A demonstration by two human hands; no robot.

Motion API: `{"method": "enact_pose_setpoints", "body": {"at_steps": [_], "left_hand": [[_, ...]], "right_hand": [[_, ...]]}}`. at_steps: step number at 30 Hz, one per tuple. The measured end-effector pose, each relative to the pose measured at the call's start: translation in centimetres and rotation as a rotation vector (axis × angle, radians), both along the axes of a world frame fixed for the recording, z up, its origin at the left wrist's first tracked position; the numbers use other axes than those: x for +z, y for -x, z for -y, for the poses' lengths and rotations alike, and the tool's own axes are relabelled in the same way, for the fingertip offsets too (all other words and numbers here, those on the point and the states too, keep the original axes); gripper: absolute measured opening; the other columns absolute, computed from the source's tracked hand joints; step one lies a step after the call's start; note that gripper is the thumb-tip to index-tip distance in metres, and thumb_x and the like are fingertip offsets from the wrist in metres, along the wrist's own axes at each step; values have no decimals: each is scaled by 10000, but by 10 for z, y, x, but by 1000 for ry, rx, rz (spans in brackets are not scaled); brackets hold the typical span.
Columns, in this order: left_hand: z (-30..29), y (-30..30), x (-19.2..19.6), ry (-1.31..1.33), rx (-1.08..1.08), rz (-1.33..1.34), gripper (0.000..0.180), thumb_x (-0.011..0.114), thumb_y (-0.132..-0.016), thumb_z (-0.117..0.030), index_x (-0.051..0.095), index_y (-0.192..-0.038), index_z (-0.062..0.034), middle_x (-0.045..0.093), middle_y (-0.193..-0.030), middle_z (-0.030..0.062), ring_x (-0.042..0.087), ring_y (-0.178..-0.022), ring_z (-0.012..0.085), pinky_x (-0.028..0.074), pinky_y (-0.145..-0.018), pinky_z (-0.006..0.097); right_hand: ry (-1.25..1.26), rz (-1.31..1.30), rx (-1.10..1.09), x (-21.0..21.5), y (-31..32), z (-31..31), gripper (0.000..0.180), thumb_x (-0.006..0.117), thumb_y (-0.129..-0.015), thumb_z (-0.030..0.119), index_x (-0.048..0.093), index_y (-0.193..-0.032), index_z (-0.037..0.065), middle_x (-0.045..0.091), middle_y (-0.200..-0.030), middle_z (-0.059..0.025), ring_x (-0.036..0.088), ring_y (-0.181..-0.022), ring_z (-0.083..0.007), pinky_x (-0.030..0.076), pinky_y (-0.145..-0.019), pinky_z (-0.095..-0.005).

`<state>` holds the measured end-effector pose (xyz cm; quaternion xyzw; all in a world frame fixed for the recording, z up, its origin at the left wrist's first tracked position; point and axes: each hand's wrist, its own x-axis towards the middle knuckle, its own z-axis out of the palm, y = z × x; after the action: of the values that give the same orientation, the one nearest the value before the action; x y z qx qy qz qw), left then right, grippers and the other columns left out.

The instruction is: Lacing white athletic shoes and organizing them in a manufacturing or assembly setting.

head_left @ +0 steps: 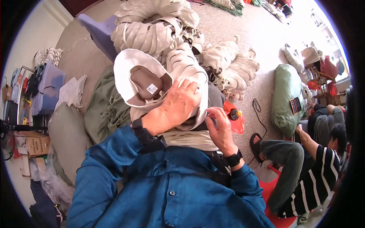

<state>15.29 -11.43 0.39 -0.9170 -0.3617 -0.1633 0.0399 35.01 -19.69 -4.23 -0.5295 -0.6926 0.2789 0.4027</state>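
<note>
Holding one cream hat point(131, 72) in my left grip point(178, 104); right grip point(218, 127) pinches its brim; hat stacks point(159, 30) piled far behind.

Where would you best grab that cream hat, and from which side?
Probably by the crown of the cream hat, from the person's side, as the left hand already does. The wide floppy brim faces away with its hollow inside showing, so the rounded crown gives the firmer hold.
</note>
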Motion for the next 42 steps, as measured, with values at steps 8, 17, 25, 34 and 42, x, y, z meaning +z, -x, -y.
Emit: {"method": "enact_pose_setpoints", "body": {"at_steps": [8,17,25,34,42], "left_hand": [[-1,20,52,786,-84,395,84,653,-892,-59,603,-899,7,587,-757,151,579,-669,249,473,-651,358],[33,28,27,446,-224,286,122,721,-775,-53,641,-867,-39,613,-863,114,616,-838,318,467,-731,427],[10,30,25,118,-118,226,216,719,-758,-32,671,-969,-29,610,-978,143,634,-835,323,523,-726,422],[-74,20,10,353,65,-185,413,634,-843,-93,571,-1251,-76,664,-904,233,679,-862,411,557,-720,476],[-77,23,67,397,-260,176,139,675,-847,-164,672,-860,-26,658,-821,162,625,-772,360,498,-714,415]], "right_hand": [[38,-109,-117,-16,-14,-7,221,613,-908,2,618,-1129,-3,639,-962,-121,636,-843,-208,516,-771,-333],[159,-94,-92,-18,-6,-37,343,616,-879,3,572,-1219,-13,621,-1089,-158,634,-881,-245,525,-808,-360],[22,-78,-140,-21,0,-48,332,612,-879,30,582,-1208,2,640,-1102,-160,630,-855,-269,527,-772,-361],[271,-765,51,-10,-12,-54,81,587,-996,102,616,-1010,27,678,-924,-48,635,-880,-149,497,-863,-297],[325,-722,36,3,-22,-54,103,622,-978,96,610,-1031,9,659,-979,-60,616,-910,-142,496,-881,-310]]}}
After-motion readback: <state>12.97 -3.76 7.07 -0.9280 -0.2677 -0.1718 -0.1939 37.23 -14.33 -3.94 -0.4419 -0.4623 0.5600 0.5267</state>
